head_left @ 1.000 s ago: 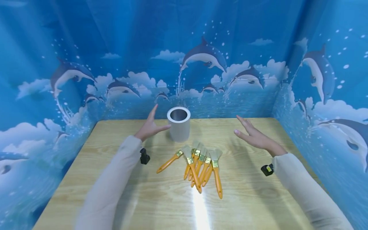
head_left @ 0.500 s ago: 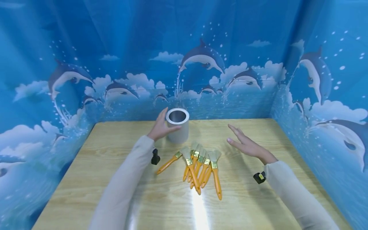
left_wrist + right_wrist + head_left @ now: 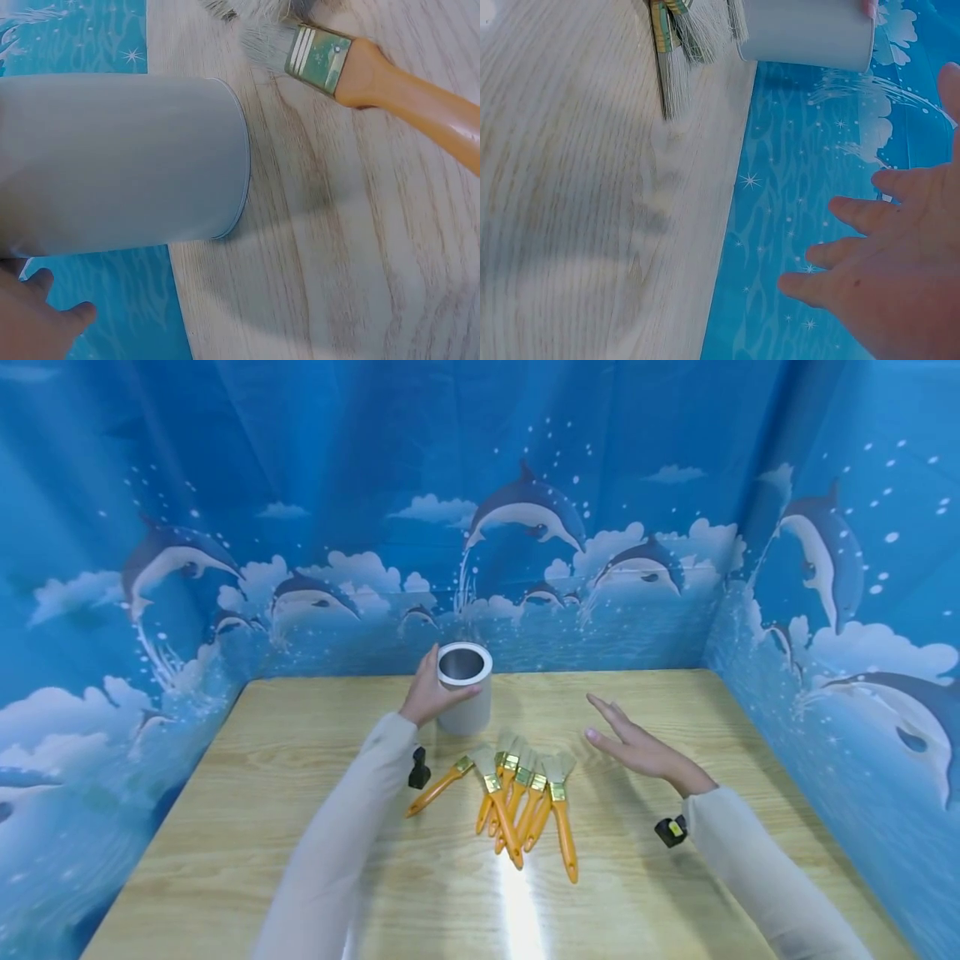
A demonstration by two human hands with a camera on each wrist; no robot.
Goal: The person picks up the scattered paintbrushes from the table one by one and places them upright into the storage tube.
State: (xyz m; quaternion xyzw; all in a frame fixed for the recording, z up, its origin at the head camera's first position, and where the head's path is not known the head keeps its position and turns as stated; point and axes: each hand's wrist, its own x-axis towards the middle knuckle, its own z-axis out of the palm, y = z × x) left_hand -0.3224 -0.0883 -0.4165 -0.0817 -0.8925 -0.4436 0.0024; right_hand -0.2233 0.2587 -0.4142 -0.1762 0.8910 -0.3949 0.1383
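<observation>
A white cylindrical container (image 3: pixel 467 714) with a dark inside stands upright near the table's back edge. My left hand (image 3: pixel 435 689) holds it from the left, thumb across its front just below the rim and fingers at its far left side. In the left wrist view, fingertips (image 3: pixel 79 315) show beside the container's wall (image 3: pixel 127 165). My right hand (image 3: pixel 633 747) is raised over the right part of the table, fingers extended and spread, holding nothing. Several paintbrushes (image 3: pixel 517 802) with orange handles lie in an overlapping pile in front of the container, pale bristles pointing toward the back.
One paintbrush (image 3: pixel 441 787) lies apart at the left of the pile. The wooden table (image 3: pixel 247 827) ends at the back against a blue curtain (image 3: pixel 337 635) with dolphins on it, which also hangs along both sides.
My left hand has moved right to the container and taken hold of it. My right hand has moved a little left and down, still with nothing in it. The paintbrushes lie as before.
</observation>
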